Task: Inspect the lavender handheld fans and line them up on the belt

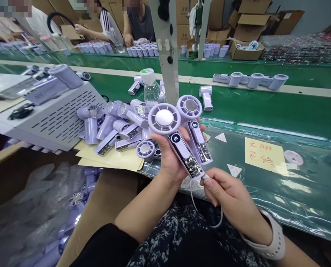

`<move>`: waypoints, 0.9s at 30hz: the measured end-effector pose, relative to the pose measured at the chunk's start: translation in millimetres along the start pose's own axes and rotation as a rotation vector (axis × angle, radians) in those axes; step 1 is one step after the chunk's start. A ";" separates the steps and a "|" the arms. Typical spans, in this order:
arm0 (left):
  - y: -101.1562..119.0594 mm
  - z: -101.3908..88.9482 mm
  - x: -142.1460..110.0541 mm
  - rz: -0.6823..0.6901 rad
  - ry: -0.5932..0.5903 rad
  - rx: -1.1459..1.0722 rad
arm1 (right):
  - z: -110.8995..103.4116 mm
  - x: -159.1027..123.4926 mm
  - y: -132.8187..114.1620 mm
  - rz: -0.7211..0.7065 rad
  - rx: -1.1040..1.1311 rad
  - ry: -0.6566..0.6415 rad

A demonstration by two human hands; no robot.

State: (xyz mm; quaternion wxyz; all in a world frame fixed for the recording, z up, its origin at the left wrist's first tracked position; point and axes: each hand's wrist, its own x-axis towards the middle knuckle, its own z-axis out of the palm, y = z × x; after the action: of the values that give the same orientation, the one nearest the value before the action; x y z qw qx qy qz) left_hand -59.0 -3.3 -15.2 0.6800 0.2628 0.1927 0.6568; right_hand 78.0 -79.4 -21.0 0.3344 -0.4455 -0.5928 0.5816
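Observation:
My left hand (169, 157) is closed around two lilac handheld fans side by side. The nearer handheld fan (185, 152) has a round ringed head, a small lit display and an uncovered handle showing its circuit board. Behind it, the second handheld fan (197, 137) also has a lit display and bare circuitry. Pinched in my right hand (223, 189) is the plug end of a white cable (206, 177), which meets the bottom of the nearer fan's handle. The cable loops down below my hands. Whether the plug is fully seated I cannot tell.
Several lilac fans (115, 122) lie piled left of my hands, beside a slotted metal box (68, 111). A clear bottle (151, 89) stands by a metal post (167, 55). A handwritten yellow note (265, 155) lies right. Beyond the green conveyor (265, 104), people work among more fans.

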 end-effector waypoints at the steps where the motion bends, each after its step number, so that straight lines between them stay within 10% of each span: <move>1: 1.6 0.3 0.4 0.008 0.016 0.024 | 2.0 2.1 0.9 -0.032 0.000 -0.007; 11: -9.6 -12.0 -3.5 0.084 -0.014 0.007 | 31.5 -2.2 13.8 0.017 0.370 0.108; 22: 5.3 -10.8 -6.1 -0.083 0.089 -0.151 | 16.0 2.9 4.0 -0.368 -0.207 0.107; 27: 7.1 -12.1 -10.3 -0.054 -0.061 -0.186 | 22.4 1.3 9.2 -0.210 -0.133 0.248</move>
State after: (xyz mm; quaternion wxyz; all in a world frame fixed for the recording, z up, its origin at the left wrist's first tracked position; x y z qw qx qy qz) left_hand -72.6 -12.4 -21.3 0.7245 0.2132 0.1169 0.6450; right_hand 58.2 -87.7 -32.4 0.4337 -0.4705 -0.6274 0.4437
